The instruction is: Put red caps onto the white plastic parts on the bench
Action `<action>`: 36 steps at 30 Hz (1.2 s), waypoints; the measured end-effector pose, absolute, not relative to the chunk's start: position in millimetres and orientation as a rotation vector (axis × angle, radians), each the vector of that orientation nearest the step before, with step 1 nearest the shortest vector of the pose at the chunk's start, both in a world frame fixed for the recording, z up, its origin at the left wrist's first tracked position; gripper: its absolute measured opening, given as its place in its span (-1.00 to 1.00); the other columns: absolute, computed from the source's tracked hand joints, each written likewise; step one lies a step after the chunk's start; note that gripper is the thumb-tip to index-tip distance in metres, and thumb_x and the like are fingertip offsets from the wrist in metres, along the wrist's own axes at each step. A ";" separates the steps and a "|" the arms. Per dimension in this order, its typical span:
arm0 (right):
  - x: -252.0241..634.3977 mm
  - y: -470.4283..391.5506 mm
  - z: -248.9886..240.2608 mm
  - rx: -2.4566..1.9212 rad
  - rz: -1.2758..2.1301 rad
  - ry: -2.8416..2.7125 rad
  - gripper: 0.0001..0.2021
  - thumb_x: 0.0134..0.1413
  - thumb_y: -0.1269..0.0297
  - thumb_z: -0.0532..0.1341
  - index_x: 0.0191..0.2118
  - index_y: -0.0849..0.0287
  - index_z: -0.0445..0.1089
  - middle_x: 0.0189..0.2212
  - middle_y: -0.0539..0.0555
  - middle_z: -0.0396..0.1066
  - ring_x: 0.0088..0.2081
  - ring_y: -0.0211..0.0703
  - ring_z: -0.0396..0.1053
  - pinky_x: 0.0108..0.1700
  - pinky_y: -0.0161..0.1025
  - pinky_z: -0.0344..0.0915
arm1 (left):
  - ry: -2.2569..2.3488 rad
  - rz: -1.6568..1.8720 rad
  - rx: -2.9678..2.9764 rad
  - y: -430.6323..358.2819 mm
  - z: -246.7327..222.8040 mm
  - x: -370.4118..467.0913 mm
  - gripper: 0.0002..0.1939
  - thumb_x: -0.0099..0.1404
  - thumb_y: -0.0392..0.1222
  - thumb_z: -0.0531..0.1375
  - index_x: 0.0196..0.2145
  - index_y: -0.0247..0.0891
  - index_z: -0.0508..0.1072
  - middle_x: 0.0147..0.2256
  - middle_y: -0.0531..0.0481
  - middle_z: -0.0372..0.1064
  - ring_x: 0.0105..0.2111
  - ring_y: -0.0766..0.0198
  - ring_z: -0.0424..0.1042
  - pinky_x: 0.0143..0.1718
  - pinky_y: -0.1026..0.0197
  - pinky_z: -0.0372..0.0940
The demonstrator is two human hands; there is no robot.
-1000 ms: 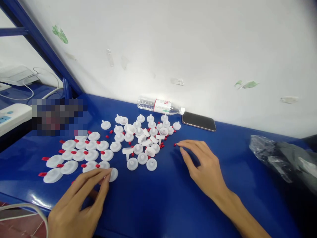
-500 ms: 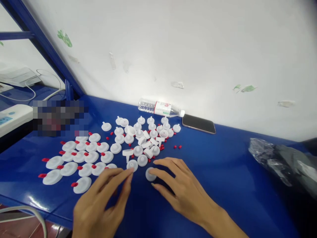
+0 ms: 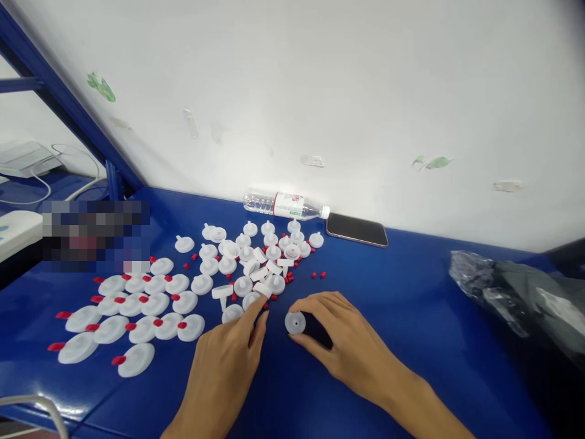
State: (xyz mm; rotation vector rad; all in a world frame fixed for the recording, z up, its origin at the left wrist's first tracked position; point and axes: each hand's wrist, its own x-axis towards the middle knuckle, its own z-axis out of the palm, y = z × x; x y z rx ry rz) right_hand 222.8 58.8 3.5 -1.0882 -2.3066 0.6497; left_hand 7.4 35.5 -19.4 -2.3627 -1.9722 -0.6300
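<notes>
two hands work low over the blue table (image 3: pixel 411 317). the right hand (image 3: pixel 347 347) pinches one white disc (image 3: pixel 295 322) upright at its fingertips, just right of the left hand (image 3: pixel 226 372), whose fingers are spread and hold nothing, index tip on a red cap (image 3: pixel 265 305). left of both, about sixteen capped discs (image 3: pixel 137 305) lie in rows, seemingly done; just beyond the fingertips a heap of bare discs (image 3: pixel 256 256) and loose caps remains.
</notes>
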 end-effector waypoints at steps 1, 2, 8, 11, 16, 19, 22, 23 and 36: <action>223.0 58.5 3.7 -1.096 0.662 -2.298 -0.76 0.31 0.35 0.28 0.03 0.03 0.32 -0.07 -0.01 0.51 -0.03 -0.12 0.45 0.06 -0.10 0.32 | -1.966 -0.630 -2.365 36.1 -18.8 7.0 -0.67 0.51 -0.19 0.03 0.01 -0.19 0.57 -0.57 0.12 0.53 -0.65 0.27 0.49 -0.59 0.23 0.16; 223.0 58.2 4.2 -1.103 0.675 -2.289 -0.76 0.32 0.35 0.28 0.04 0.02 0.32 -0.07 -0.01 0.51 -0.03 -0.12 0.44 0.06 -0.10 0.33 | -1.954 -0.631 -2.368 36.3 -18.4 6.7 -0.66 0.52 -0.20 0.02 -0.02 -0.17 0.59 -0.57 0.12 0.53 -0.64 0.27 0.50 -0.58 0.24 0.17; 220.8 54.8 11.3 -1.132 0.816 -2.216 -0.74 0.27 0.43 0.25 0.02 0.01 0.32 -0.09 -0.03 0.48 -0.09 -0.15 0.46 0.00 -0.14 0.38 | -1.852 -0.787 -2.444 33.2 -16.5 6.7 -0.72 0.53 -0.17 0.04 -0.11 -0.18 0.56 -0.46 0.09 0.59 -0.57 0.29 0.54 -0.55 0.29 0.25; 220.2 54.0 12.7 -1.146 0.860 -2.183 -0.70 0.22 0.46 0.25 0.02 0.00 0.32 -0.10 -0.02 0.47 -0.13 -0.15 0.47 -0.05 -0.16 0.41 | -1.816 -1.018 -2.482 29.6 -10.2 8.4 -0.79 0.52 -0.12 0.09 -0.14 -0.17 0.51 -0.37 0.09 0.60 -0.53 0.33 0.55 -0.51 0.32 0.31; 218.6 54.7 11.2 -1.097 0.880 -2.167 -0.70 0.23 0.49 0.23 0.01 -0.01 0.33 -0.07 -0.02 0.45 -0.13 -0.19 0.48 -0.06 -0.20 0.42 | -1.885 -1.463 -2.506 21.8 3.8 13.0 -0.91 0.42 -0.24 0.24 -0.13 -0.13 0.52 -0.32 0.12 0.60 -0.51 0.42 0.54 -0.51 0.43 0.35; 216.8 54.0 12.0 -1.044 0.906 -2.156 -0.74 0.26 0.49 0.21 -0.02 0.01 0.34 -0.08 -0.02 0.47 -0.08 -0.20 0.48 -0.07 -0.24 0.42 | -1.832 -1.614 -2.575 18.1 6.2 16.7 -0.88 0.37 -0.31 0.28 -0.16 -0.13 0.55 -0.31 0.12 0.59 -0.46 0.41 0.55 -0.50 0.44 0.37; 215.5 52.0 13.7 -1.035 0.974 -2.111 -0.72 0.24 0.51 0.22 -0.02 0.00 0.36 -0.11 -0.05 0.49 -0.11 -0.23 0.49 -0.08 -0.27 0.43 | -1.755 -1.673 -2.612 16.2 5.7 20.4 -0.85 0.35 -0.37 0.28 -0.20 -0.14 0.57 -0.26 0.08 0.58 -0.38 0.40 0.56 -0.43 0.43 0.41; 215.2 51.4 14.1 -1.039 1.009 -2.087 -0.71 0.23 0.51 0.23 -0.01 0.00 0.37 -0.12 -0.06 0.49 -0.14 -0.25 0.49 -0.09 -0.28 0.44 | -1.751 -1.679 -2.607 16.0 5.6 21.3 -0.84 0.35 -0.39 0.27 -0.21 -0.14 0.58 -0.26 0.07 0.57 -0.36 0.39 0.56 -0.40 0.43 0.42; 209.7 49.9 23.2 -1.050 1.583 -1.511 -0.70 0.05 0.42 0.41 -0.10 0.06 0.41 -0.27 -0.09 0.53 -0.31 -0.30 0.52 -0.22 -0.36 0.47 | -2.024 -1.870 -2.407 14.6 14.1 19.2 -0.88 0.30 -0.28 0.34 -0.28 -0.06 0.65 -0.30 0.09 0.63 -0.36 0.27 0.60 -0.55 0.37 0.39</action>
